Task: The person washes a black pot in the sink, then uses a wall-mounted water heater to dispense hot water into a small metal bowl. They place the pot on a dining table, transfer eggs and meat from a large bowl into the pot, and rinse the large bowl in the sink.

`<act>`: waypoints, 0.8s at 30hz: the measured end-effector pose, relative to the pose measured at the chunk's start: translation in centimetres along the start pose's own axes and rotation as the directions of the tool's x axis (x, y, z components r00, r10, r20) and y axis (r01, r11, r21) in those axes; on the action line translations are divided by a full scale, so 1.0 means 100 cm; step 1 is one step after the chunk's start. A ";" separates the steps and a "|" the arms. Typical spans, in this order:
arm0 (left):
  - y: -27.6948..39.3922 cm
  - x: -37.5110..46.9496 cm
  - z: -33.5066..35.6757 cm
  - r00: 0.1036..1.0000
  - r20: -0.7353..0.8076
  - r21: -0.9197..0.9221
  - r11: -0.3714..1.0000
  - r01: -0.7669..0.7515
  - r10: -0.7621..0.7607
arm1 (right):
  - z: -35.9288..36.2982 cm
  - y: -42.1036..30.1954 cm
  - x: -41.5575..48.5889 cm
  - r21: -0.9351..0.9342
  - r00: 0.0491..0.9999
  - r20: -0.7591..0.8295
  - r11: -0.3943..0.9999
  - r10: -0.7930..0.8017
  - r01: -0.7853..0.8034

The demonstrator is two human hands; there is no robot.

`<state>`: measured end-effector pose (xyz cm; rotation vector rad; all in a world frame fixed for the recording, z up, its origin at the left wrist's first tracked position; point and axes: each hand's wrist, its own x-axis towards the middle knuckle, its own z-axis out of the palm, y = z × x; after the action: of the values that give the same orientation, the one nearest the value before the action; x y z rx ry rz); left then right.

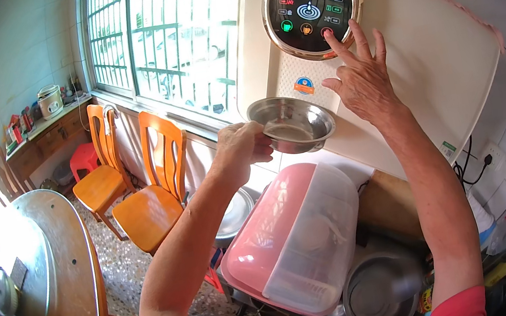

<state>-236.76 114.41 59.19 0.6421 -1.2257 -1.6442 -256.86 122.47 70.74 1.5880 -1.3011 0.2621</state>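
Note:
My left hand (pixel 243 147) grips the rim of a shiny metal bowl (pixel 297 123). The bowl is under the front of a wall-mounted water dispenser (pixel 416 55), and its inside looks wet or reflective; I cannot tell whether it holds water. With fingers spread, my right hand (pixel 362 74) reaches up to the dispenser's black touch panel (pixel 310 7). The index fingertip covers or touches the red-lit icon at the panel's lower right. Other icons glow green and orange. Nothing is held in the right hand.
Below the bowl stands a pink dish box (pixel 268 220) with a translucent lid (pixel 315 243). A metal basin (pixel 381 292) sits to its right. On the left are wooden chairs (pixel 151 210), a round table (pixel 72 278) and a barred window (pixel 179 45). Cables (pixel 471 171) hang at right.

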 end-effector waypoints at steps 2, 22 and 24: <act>-0.001 0.000 0.000 1.000 -0.008 0.009 1.000 -0.001 0.001 | 0.000 0.000 0.000 0.006 1.000 -0.004 1.000 0.000 0.000; 0.001 -0.002 0.003 1.000 -0.023 0.016 1.000 0.012 -0.011 | 0.004 0.000 0.001 -0.028 1.000 -0.006 1.000 0.005 -0.005; 0.002 -0.003 0.003 1.000 -0.024 0.015 1.000 0.014 -0.014 | 0.004 0.000 0.001 -0.033 1.000 -0.005 0.999 0.003 -0.003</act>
<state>-236.85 114.77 59.43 0.6796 -1.2204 -1.6356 -256.94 122.13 70.60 1.5563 -1.2978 0.2451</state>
